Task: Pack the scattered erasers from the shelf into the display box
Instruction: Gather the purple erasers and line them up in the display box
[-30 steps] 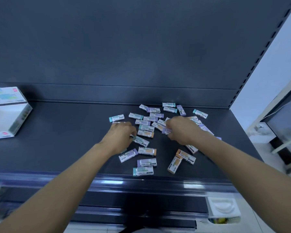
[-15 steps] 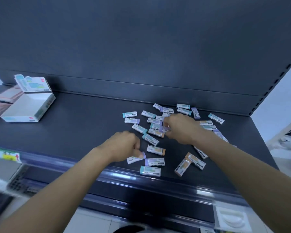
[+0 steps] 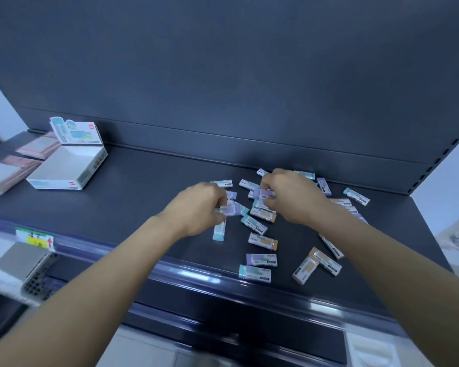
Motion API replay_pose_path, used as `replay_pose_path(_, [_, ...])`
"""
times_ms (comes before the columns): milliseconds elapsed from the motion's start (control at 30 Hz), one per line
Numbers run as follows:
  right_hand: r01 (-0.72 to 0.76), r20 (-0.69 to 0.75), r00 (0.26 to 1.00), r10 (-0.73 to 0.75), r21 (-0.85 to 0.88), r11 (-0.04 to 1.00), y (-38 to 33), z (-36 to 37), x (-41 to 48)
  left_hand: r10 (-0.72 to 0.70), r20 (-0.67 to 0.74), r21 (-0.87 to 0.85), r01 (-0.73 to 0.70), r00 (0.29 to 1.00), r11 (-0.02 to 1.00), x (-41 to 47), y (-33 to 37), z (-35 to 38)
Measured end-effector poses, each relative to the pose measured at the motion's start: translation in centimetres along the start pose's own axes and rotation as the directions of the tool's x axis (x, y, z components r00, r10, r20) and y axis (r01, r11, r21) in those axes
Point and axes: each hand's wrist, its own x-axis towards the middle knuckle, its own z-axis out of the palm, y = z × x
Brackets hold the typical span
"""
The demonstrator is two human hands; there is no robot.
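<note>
Several small erasers in teal, purple and orange sleeves lie scattered on the dark shelf (image 3: 143, 181), among them a teal one (image 3: 254, 273) and a purple one (image 3: 261, 259) near the front edge. My left hand (image 3: 199, 207) is closed around erasers, a purple one (image 3: 231, 209) sticking out and a teal one (image 3: 219, 231) hanging below. My right hand (image 3: 292, 197) pinches a purple eraser (image 3: 263, 192) over the pile. The white display box (image 3: 64, 168) stands open and empty at the far left of the shelf, its printed lid (image 3: 76, 131) upright.
Left of the display box lie flat pink-edged pads (image 3: 8, 170) on a neighbouring shelf. A price label (image 3: 35, 238) sits on the shelf's front rail. The shelf's back panel rises behind the pile. A perforated upright (image 3: 443, 154) bounds the shelf at the right.
The view has swung left, bringing the display box further in. My left hand has moved up into the pile with erasers in it. My right hand has lifted a purple eraser.
</note>
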Motion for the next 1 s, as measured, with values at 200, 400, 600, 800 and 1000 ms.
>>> replay_pose_path(200, [-0.073, -0.141, 0.988, 0.068, -0.028, 0.997, -5.2, -2.2, 2.2, 0.050, -0.239, 0.054, -0.039, 0.970, 0.998, -0.4, -5.6, -4.8])
replay_pose_path(400, [-0.049, -0.253, 0.967, 0.035, -0.048, 0.998, -15.8, -2.9, 7.0, 0.036, -0.310, 0.090, -0.008, 0.950, 0.996, -3.7, -15.6, -10.4])
replay_pose_path(600, [-0.042, -0.315, 0.949, 0.007, -0.107, 0.993, -23.2, -3.3, 11.3, 0.037, -0.350, 0.131, 0.010, 0.936, 0.991, -5.1, -22.9, -13.8])
replay_pose_path(800, [0.002, -0.295, 0.954, -0.050, -0.161, 0.987, -26.0, -3.7, 15.0, 0.015, -0.400, 0.153, 0.051, 0.916, 0.987, -4.6, -27.1, -15.3])
replay_pose_path(1000, [0.095, -0.264, 0.956, -0.127, -0.131, 0.987, -28.2, -2.3, 19.4, -0.117, -0.394, 0.160, 0.193, 0.912, 0.968, -5.0, -31.4, -15.5])
